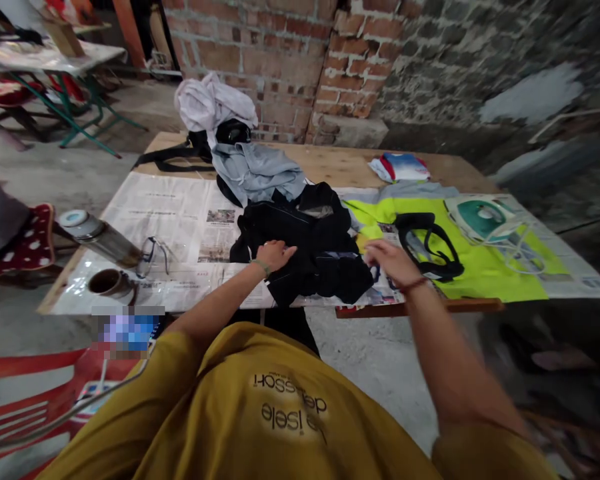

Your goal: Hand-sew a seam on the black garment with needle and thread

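I get a dim, diffuse feed, its light source out of view. The newspaper (180,213) reads pale, with small glints near its left front corner, while the black garment (300,233) swallows most fold detail. Shadow deepens under the tabletop (305,152) at right. My wide lens stretches and smears the edges, notably the stone wall (460,53); a pixelated block (127,330) masks one patch at lower left.

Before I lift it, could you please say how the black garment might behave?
The black garment looks floppy, lying in soft creases, so it would probably sag. It seems unlikely to roll, being spread across newspaper.
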A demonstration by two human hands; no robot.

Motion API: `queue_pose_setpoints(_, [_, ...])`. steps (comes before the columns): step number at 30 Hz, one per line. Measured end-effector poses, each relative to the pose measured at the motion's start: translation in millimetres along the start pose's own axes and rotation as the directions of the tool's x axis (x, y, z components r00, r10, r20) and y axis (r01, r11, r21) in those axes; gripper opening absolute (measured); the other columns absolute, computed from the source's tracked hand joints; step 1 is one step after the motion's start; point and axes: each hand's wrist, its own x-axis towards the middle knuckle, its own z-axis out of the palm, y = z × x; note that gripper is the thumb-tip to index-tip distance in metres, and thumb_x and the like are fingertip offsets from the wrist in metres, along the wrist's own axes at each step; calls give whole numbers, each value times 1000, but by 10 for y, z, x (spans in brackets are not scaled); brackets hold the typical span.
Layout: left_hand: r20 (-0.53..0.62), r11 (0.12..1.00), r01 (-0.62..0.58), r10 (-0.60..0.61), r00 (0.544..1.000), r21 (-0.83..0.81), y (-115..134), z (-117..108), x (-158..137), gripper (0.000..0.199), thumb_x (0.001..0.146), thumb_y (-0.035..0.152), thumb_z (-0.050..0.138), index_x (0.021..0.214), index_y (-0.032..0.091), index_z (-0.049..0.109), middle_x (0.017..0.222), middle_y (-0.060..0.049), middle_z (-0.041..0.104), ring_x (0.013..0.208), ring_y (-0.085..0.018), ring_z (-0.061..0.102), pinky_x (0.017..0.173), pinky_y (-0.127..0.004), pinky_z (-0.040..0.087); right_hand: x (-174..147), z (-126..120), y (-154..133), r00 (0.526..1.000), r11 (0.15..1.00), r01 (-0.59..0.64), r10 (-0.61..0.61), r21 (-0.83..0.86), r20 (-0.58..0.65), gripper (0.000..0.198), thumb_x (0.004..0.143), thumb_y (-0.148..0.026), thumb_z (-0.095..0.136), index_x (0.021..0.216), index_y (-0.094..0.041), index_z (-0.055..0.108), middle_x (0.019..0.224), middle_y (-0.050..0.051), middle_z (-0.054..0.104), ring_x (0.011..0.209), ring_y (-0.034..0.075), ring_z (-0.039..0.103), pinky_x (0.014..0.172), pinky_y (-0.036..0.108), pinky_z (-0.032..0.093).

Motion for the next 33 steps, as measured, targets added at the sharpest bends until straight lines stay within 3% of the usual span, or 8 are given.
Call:
queue_pose_setpoints(4, [216, 992, 103, -116, 969, 72, 237, 185, 372, 69, 84, 68, 38, 110, 11, 67, 131, -22, 53, 126, -40, 44, 102, -52, 36, 503, 900, -217, 980, 999, 50, -50, 5, 194, 13, 84, -22, 49, 84, -19, 62, 77, 1, 69, 74, 12, 62, 75, 25, 48])
queue_pose_setpoints(10, [113, 975, -207, 216, 970, -86, 216, 344, 149, 28, 84, 34, 57, 105, 19, 66, 113, -11, 63, 108, -25, 57, 96, -39, 42, 681, 1273, -175, 989, 994, 67, -78, 89, 124, 16, 86, -26, 43, 88, -19, 58, 85, 2, 71, 82, 12, 64, 83, 27, 48])
queue_pose_setpoints(13, [-62, 829, -547, 544, 837, -119, 160, 346, -122, 21, 90, 23, 48, 99, 17, 66, 102, -9, 66, 100, -19, 59, 95, -33, 43, 534, 1287, -183, 978, 989, 121, -133, 86, 160, 17, 87, -27, 42, 88, -20, 57, 88, 2, 71, 85, 13, 64, 84, 28, 47])
queue_pose_setpoints(16, [-75, 759, -649, 645, 760, -52, 70, 323, -367, 32, 94, 17, 36, 103, 19, 66, 113, -8, 62, 102, -17, 59, 91, -30, 45, 318, 1331, -190, 967, 986, 160, -165, 42, 195, 19, 88, -29, 40, 91, -21, 57, 79, 1, 69, 74, 14, 62, 77, 27, 48])
queue_pose_setpoints(20, [-17, 852, -521, 521, 854, -59, -132, 296, -578, 38, 93, 32, 45, 129, 23, 54, 125, -9, 57, 103, -19, 62, 87, -28, 49, 110, 1356, -153, 975, 972, 223, -222, -75, 19, 24, 90, -32, 36, 97, -21, 57, 85, 6, 68, 74, 18, 63, 74, 29, 48])
queue_pose_setpoints(23, [49, 918, -392, 394, 918, -58, -302, 303, -671, 77, 79, 50, 64, 143, 20, 36, 127, -13, 58, 106, -27, 62, 93, -36, 47, 146, 1274, -168, 948, 958, 242, -267, -153, -174, 29, 92, -34, 32, 101, -20, 55, 96, 10, 68, 80, 20, 64, 75, 31, 48])
queue_pose_setpoints(28, [129, 985, -150, 159, 979, -81, -509, 200, -647, 81, 78, 31, 65, 147, 18, 25, 112, -10, 68, 101, -25, 65, 90, -33, 47, 498, 1014, -392, 868, 916, 321, -387, -243, -312, 32, 94, -37, 29, 102, -20, 54, 100, 12, 66, 85, 22, 64, 77, 32, 49])
queue_pose_setpoints(33, [-281, 993, -102, 82, 956, -58, -561, -600, -419, 74, 80, 21, 57, 147, 16, 26, 131, -12, 57, 114, -27, 56, 96, -35, 42, 772, 667, -708, 756, 882, 371, -468, -290, -458, 38, 96, -43, 26, 108, -19, 53, 103, 13, 65, 92, 22, 64, 81, 33, 49])
